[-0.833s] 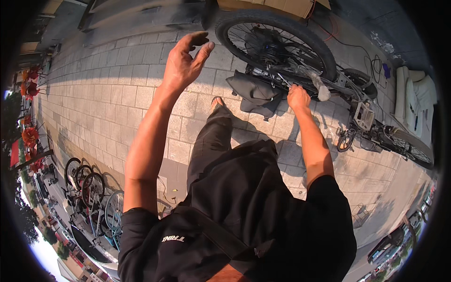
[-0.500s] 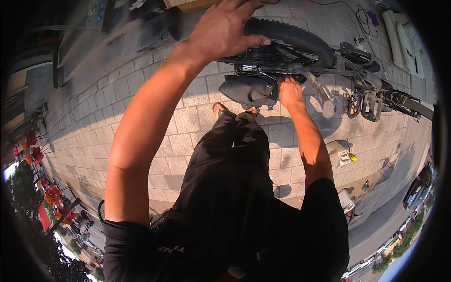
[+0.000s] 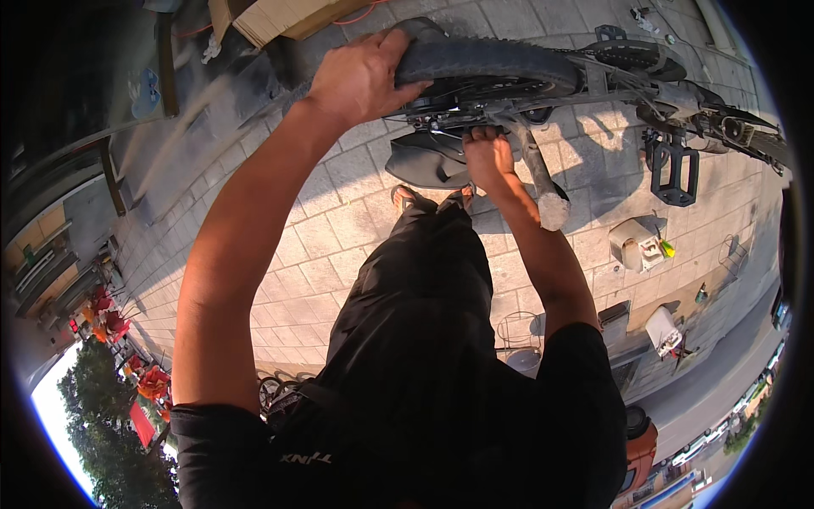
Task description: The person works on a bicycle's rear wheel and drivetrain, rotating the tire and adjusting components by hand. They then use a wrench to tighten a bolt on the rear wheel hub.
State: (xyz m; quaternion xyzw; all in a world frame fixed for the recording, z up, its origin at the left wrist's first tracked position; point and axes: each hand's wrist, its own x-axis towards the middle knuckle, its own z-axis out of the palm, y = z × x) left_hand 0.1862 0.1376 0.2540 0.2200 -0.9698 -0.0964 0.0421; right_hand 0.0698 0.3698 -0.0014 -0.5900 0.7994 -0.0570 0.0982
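Observation:
A bicycle lies across the top of the view, with its knobby black tyre [image 3: 496,64] nearest me. My left hand [image 3: 360,78] is wrapped over the left end of that tyre, thumb on the near side and fingertips over the top. Below the wheel, my right hand [image 3: 489,159] has its fingers curled at the bike's dark parts; what they grip is hidden. Just left of it hangs a black, smooth, flap-like piece [image 3: 424,161]. A worn grey bar [image 3: 534,165] with a pale round end sticks out toward me, right beside my right wrist.
A black pedal [image 3: 674,174] juts out at the right. A cardboard box [image 3: 297,19] stands beyond my left hand. A whitish container [image 3: 636,244] and a white chair-like thing [image 3: 664,331] stand on the paving [image 3: 314,280] to the right, near the road.
Both hands have shifted left, and the wheel has too. The view has turned; the grey bar and the pedal now reach closer to me. Each hand stays at the same part of the bike.

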